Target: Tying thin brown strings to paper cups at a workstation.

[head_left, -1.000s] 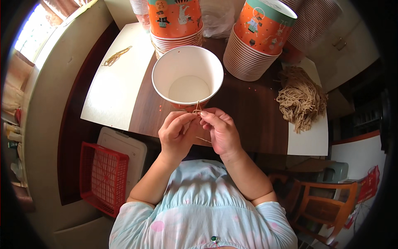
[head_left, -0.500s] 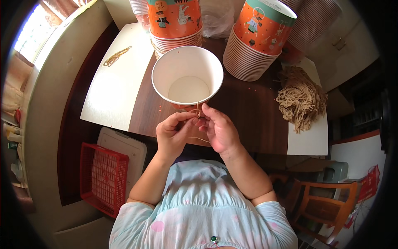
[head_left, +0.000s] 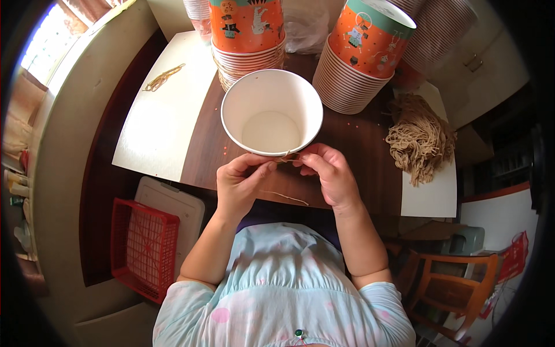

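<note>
Both forearms reach forward, and the left hand (head_left: 243,176) and right hand (head_left: 332,176) pinch a tan cord (head_left: 285,158) at the near side of one open, white-lined paper bucket (head_left: 272,95). Behind it stand two stacks of orange printed buckets (head_left: 370,43); one heap of tan cords (head_left: 421,141) lies rightward. Beside the brown-and-white table (head_left: 358,165) are a red basket (head_left: 144,248) and wooden chair (head_left: 452,260).

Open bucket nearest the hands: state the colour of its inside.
The bucket is plain white inside; it shows best in the head view.
</note>
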{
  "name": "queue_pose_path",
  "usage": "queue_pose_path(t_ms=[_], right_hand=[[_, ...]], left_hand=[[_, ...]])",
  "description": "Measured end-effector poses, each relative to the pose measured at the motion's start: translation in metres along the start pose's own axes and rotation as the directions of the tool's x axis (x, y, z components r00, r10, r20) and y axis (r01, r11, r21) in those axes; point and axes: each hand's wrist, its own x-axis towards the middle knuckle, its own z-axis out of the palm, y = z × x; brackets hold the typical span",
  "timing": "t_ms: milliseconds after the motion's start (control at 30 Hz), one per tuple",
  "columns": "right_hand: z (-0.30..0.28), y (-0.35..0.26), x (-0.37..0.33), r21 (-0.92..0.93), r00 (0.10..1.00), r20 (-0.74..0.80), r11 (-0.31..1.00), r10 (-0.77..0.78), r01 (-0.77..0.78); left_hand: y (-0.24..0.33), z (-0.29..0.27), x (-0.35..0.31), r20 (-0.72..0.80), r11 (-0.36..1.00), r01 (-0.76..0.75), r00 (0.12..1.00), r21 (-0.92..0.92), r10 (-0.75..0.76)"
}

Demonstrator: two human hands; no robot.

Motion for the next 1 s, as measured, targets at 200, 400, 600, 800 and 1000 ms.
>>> queue_pose_path(t_ms=[200,400,600,800,1000], right_hand=[[0.007,-0.015,-0.011,-0.854,0.741,0.098,0.326,-0.664,0.405],[0.008,-0.014,-0.009,-0.803,0.586,0.450,-0.018,-0.674,0.596],[0.003,-0.013,-0.006,-0.768,0.532,0.531,-0.109,-0.660,0.631],[0.005,-0.014,-0.008,-0.769,0.534,0.553,-0.144,-0.640,0.623],[0.002,-0.020,-0.006,-0.760,0.532,0.542,-0.108,-0.650,0.642]], left_hand=[[0.003,0.006,0.001,0.047,0.997,0.059,0.997,-0.047,-0.057],[0.003,0.004,0.000,0.093,0.977,0.192,0.979,-0.093,-0.183],[0.009,0.007,0.002,0.169,0.976,0.189,0.971,-0.104,-0.170],[0.004,0.011,0.001,0.160,0.980,0.191,0.967,0.051,-0.196],[0.006,0.015,0.003,0.086,0.989,0.143,0.986,-0.034,-0.140]])
